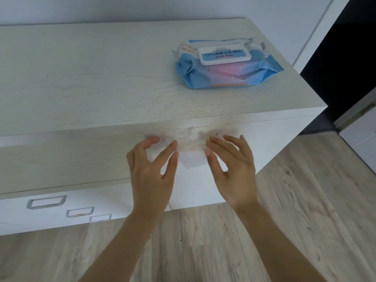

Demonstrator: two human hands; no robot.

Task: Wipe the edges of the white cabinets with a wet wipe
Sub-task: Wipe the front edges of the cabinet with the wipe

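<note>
Centre of frame: thin, semi-translucent white wet wipe [192, 159], held spread between both hands just in front of the top front edge of the pale, wood-grained white cabinet [101, 82]. Left hand [151, 169] pinches the left margin between thumb and fingers; right hand [234, 169] pinches the right margin the same way. Wipe judged limp, light, damp, clingy, easily torn. Best held by opposite edges, then folded to a pad. Blue plastic wipe pack [225, 64] lies upper right.

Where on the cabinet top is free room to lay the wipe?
Bare: the left and middle of the cabinet top, wall to front edge, and the strip between the wipes pack and the front edge. Crowded: the right rear, where the pack lies.
</note>
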